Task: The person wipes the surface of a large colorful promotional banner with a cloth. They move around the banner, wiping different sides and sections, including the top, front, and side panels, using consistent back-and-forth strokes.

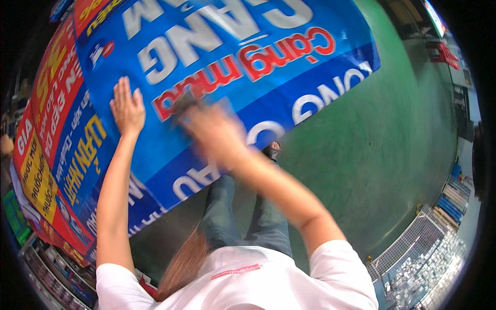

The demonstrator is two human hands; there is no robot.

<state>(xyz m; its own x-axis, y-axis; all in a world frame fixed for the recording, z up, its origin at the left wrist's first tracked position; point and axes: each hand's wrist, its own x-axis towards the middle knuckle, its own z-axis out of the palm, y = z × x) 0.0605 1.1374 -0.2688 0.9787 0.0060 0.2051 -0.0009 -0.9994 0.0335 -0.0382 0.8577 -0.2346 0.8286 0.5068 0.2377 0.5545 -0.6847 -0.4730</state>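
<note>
A large blue printed banner (217,103) with white and red lettering lies before me over a raised surface. Flat on its left part rests my left hand (127,107), fingers stretched out and holding nothing. My right hand (217,132), smeared by motion, is closed on a dark grey object (187,107) against the banner. Blur hides the object's exact kind; it looks like a rag or a pad. It lies over the start of the red lettering, to the right of my left hand.
A red, yellow and blue printed sheet (51,129) covers the area on the left. Green floor (346,155) stretches to the right. At the lower right stand a white wire rack (408,240) and a heap of shiny small pieces (421,274). A red item (443,55) is at the far right.
</note>
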